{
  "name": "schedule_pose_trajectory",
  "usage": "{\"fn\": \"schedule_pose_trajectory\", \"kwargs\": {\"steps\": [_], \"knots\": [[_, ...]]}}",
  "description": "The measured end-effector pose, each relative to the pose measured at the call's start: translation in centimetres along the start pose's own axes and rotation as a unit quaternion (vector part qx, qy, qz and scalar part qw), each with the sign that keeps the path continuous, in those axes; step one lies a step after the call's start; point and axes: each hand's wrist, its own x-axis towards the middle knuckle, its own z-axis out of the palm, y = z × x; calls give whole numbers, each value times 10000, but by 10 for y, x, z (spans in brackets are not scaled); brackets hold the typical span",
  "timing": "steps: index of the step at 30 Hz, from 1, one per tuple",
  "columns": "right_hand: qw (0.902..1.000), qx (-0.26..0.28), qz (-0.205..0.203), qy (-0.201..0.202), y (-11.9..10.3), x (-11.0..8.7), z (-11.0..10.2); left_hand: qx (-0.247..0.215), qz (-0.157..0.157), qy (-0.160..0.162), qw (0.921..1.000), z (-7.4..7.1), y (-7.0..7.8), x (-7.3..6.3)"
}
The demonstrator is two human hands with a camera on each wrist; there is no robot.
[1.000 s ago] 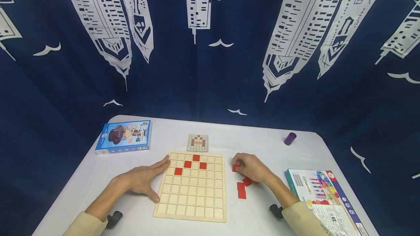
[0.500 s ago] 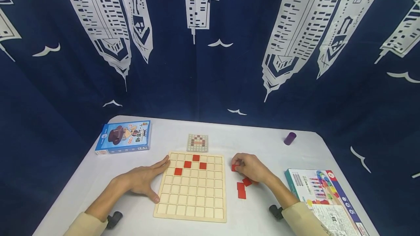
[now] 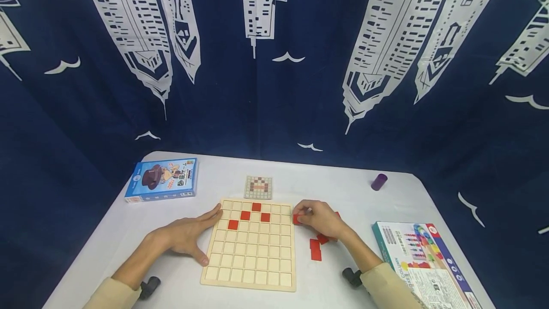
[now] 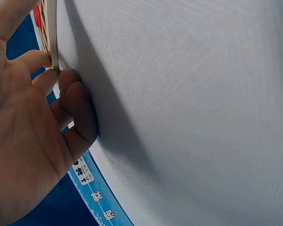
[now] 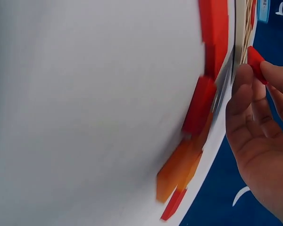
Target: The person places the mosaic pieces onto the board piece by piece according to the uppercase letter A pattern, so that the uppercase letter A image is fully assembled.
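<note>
Right hand (image 3: pixel 322 219) pinches a tile (image 3: pixel 296 221), two o'clock of a board (image 3: pixel 250 250) that could skew should wide-fingered left hand (image 3: pixel 188 235) slip.

held tile (image 3: pixel 296 220) part-hidden; orange tile (image 5: pixel 173 168) blurred; teal box (image 3: pixel 429 262) cropped

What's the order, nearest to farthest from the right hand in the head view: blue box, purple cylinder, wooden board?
From the right hand:
1. Wooden board: just left of it.
2. Purple cylinder: farther back, to the right.
3. Blue box: far left.
</note>
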Motion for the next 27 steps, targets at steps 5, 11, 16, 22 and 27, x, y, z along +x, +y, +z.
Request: {"fn": "schedule_pose_trajectory", "kwargs": {"steps": [5, 11, 16, 22, 27], "knots": [[9997, 187, -92, -113, -10, 6, 7, 29, -11, 22, 10000, 1, -1, 1], [9988, 287, -301, -261, -19, 14, 12, 49, -2, 5, 10000, 1, -1, 1], [9970, 542, -421, -347, -25, 19, 16, 130, -17, -30, 9999, 1, -2, 0], [9928, 944, -462, -576, -35, 25, 26, 112, -82, 4, 9999, 1, -1, 1], [9917, 923, -548, -715, -46, 29, 37, 98, -79, -4, 9999, 0, 0, 1]]}}
